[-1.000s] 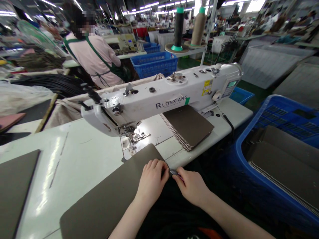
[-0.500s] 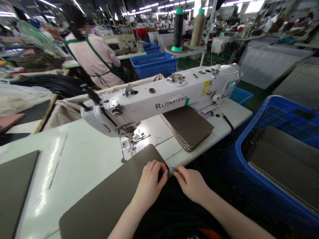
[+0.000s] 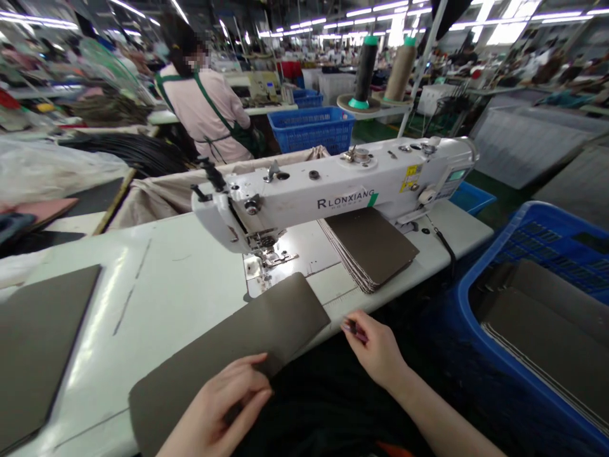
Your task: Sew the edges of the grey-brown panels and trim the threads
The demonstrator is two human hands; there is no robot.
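Note:
A dark olive-grey flat panel (image 3: 228, 343) with rounded corners lies on the sewing machine table, its far end close to the needle area. My left hand (image 3: 228, 400) is over the panel's near edge, thumb and fingers apart and loosely bent; whether it presses on the panel I cannot tell. Just right of the panel's corner, my right hand (image 3: 375, 349) is closed around a small pointed metal tool (image 3: 351, 326), mostly hidden by the fingers. The white sewing machine (image 3: 333, 190) stands behind the panel. A stack of similar panels (image 3: 373, 244) sits under its arm.
Another dark panel (image 3: 42, 355) lies at the table's left. On the right, a blue crate (image 3: 469, 285) holds more stacked panels. Thread cones (image 3: 366, 73) stand behind the machine. A person (image 3: 204, 105) in a green apron works beyond, near a blue basket (image 3: 311, 130).
My left hand has moved from the panel's right corner back toward me and left. My right hand has drawn slightly away from that corner, its tool now tucked in the fingers. The view has shifted left.

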